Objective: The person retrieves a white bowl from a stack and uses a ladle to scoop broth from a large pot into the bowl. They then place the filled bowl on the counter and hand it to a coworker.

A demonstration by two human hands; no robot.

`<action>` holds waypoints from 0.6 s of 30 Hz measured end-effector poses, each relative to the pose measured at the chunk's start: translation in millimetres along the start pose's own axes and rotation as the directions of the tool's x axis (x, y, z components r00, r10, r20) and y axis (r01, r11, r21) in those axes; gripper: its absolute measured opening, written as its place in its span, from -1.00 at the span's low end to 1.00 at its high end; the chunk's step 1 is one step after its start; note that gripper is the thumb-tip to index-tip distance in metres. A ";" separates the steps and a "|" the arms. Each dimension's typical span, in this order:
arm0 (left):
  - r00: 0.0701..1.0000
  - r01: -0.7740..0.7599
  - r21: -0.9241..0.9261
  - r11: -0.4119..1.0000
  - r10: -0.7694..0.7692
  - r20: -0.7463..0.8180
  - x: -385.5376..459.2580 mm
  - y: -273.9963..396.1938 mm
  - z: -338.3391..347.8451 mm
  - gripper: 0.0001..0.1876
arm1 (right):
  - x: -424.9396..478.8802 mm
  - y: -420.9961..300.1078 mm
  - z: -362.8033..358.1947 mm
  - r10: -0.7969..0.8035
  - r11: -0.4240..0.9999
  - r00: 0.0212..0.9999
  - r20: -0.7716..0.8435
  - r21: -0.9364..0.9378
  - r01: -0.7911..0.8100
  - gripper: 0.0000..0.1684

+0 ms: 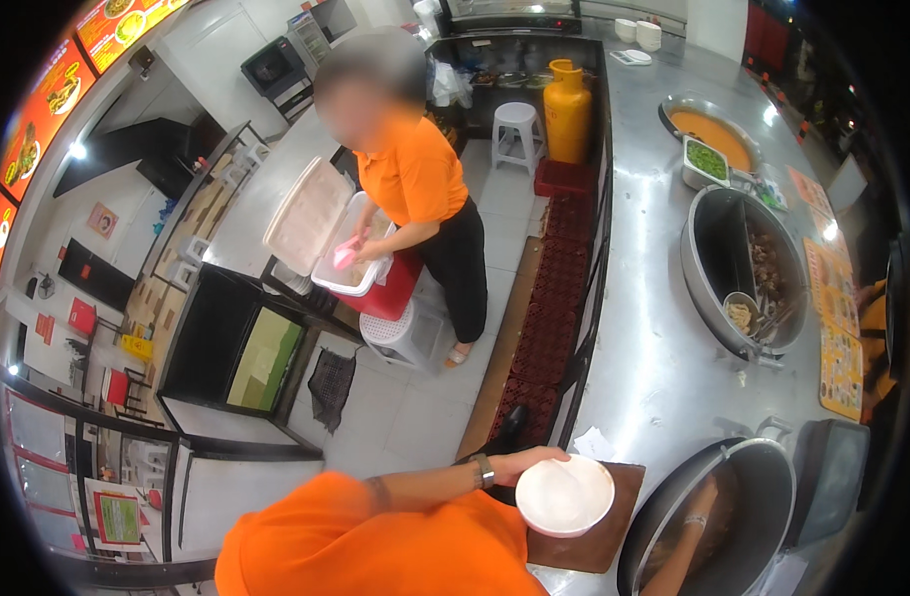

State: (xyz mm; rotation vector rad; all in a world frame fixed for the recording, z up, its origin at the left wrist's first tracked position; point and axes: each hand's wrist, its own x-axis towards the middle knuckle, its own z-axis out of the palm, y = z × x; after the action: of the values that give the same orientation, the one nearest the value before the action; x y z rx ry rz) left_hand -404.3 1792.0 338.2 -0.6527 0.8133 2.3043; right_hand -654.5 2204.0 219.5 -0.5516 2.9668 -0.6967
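My left hand (533,463) grips the rim of a white bowl (566,498) above a brown board (622,495). Something whitish, perhaps a plastic liner, covers the bowl's inside. To the right stands a deep metal pot (790,477). My right hand (702,493) reaches down inside it, and the dark interior hides what its fingers hold or touch. Brownish contents show dimly at the bottom of the pot. A white slip of paper (595,445) lies on the steel counter (633,357) just beyond the bowl.
Farther along the counter are a divided pot (693,261) with meat, a tray of chopped greens (706,160) and a pan of orange sauce (712,134). A co-worker (414,179) holds a pink scoop (345,253) over an open cooler (373,298). A yellow gas cylinder (566,104) stands behind.
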 end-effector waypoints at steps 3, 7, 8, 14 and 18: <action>0.997 -0.075 0.061 0.995 0.076 -0.025 11.6 10.5 -0.5 -0.39 | -24.5 -2.4 -20.8 0.012 0.997 1.000 0.016 -0.074 -0.011 -0.74; 0.985 -0.160 -0.006 0.987 0.159 -0.072 4.1 15.7 -1.3 -0.56 | -49.5 -27.1 -64.8 0.178 0.983 0.980 0.087 -0.054 -0.174 -0.69; 0.983 -0.167 -0.021 0.986 0.164 -0.081 4.7 16.1 -0.9 -0.55 | -52.0 -38.3 -76.2 0.230 0.973 0.964 0.132 -0.049 -0.225 -0.67; 0.985 -0.171 -0.026 0.985 0.169 -0.040 2.7 24.2 17.0 -0.54 | -107.7 14.3 -59.3 0.239 0.893 0.971 -0.019 -0.388 -0.227 -0.64; 0.992 -0.121 -0.017 0.993 0.120 -0.029 5.9 20.1 15.2 -0.56 | -97.4 0.7 -50.4 0.429 0.837 0.903 0.031 -0.389 -0.384 -0.52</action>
State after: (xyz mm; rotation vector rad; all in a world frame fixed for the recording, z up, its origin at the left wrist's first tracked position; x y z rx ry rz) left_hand -425.7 1791.8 352.8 -0.6610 0.8668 2.4187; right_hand -569.8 2260.1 260.8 0.0471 2.9577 -0.0527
